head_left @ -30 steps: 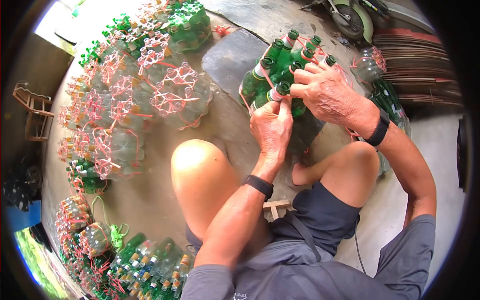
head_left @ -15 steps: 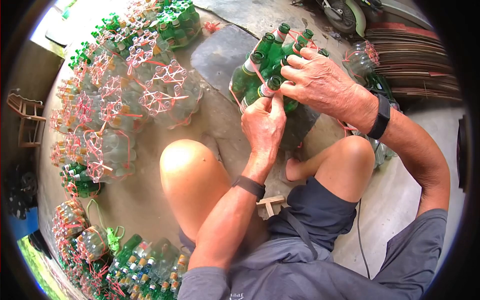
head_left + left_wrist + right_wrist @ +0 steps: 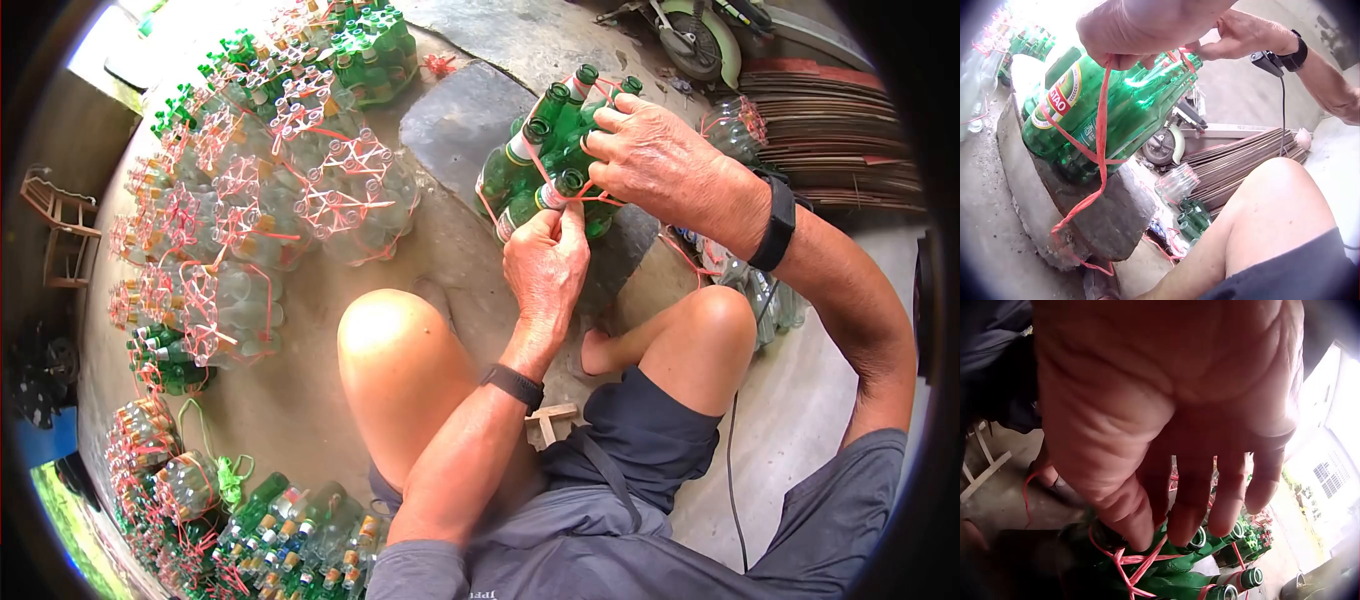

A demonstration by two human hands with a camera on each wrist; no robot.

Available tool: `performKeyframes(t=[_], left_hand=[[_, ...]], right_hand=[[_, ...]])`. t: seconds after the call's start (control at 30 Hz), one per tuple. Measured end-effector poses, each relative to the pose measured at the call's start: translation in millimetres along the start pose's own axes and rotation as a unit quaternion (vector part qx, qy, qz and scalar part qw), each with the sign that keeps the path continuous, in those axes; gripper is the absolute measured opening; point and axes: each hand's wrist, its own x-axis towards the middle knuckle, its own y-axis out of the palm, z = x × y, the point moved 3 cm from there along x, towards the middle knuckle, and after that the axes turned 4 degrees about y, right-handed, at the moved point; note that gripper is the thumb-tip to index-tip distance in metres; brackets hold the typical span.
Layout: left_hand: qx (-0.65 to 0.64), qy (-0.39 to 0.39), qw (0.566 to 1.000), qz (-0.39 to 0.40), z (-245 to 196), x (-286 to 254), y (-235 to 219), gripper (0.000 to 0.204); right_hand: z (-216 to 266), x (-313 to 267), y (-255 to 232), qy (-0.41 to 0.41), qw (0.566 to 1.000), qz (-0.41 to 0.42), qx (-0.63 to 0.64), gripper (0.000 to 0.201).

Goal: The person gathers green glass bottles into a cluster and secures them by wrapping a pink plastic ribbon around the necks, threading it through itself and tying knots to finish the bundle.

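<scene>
A cluster of green glass bottles (image 3: 520, 165) stands upright, bound with pink plastic string (image 3: 1100, 119). My left hand (image 3: 547, 258) pinches this string at the neck of the nearest bottle; a loose length hangs below the hand in the left wrist view. Over the bottle necks is my right hand (image 3: 660, 170), its fingers bent downward. In the right wrist view its thumb and fingertips are right at the string crossing between the bottle mouths (image 3: 1196, 537), and the string runs up to them. The hand covers several of the necks in the head view.
Many string-tied bundles of clear bottles (image 3: 350, 200) line the left side. More bottles (image 3: 300, 535) lie at lower left. A dark slab (image 3: 465, 125) is by the green cluster. Stacked sheets (image 3: 830, 130) and a wheel (image 3: 695, 45) stand at upper right. A small wooden stool (image 3: 548, 420) shows between the legs.
My right hand has shifted slightly up and across the bottle tops, covering necks that showed before. My left hand keeps its grip at the nearest neck. The head view has swayed a little.
</scene>
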Motion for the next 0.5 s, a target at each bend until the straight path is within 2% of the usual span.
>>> performKeyframes(t=[0.1,0.17,0.23,0.27,0.3,0.37,0.4,0.5], left_hand=[[-0.014,0.016,1.0,-0.01,3,0,2,0.041],[-0.03,0.034,0.999,-0.018,2,1,3,0.041],[-0.033,0.032,0.999,-0.013,3,1,3,0.041],[-0.031,0.023,0.999,-0.006,4,2,3,0.042],[-0.028,0.014,1.0,0.001,5,2,5,0.042],[-0.052,0.021,0.998,-0.005,6,2,9,0.042],[-0.061,0.027,0.998,-0.003,6,2,10,0.042],[-0.081,0.042,0.996,-0.002,7,2,12,0.039]], right_hand=[[-8,-1,-4,0.007,0.998,-0.021,0.051,0.006],[-14,-3,-9,0.01,0.998,0.015,0.055,0.006],[-25,-4,-10,0.022,0.997,-0.006,0.077,0.008],[-32,-6,-3,0.014,0.994,0.007,0.104,0.016],[-35,-6,0,0.015,0.994,0.009,0.103,0.016],[-44,-8,7,0.06,0.992,0.074,0.079,0.022],[-47,-7,8,0.072,0.99,0.06,0.102,0.028],[-51,-6,9,0.081,0.988,0.076,0.103,0.028]])
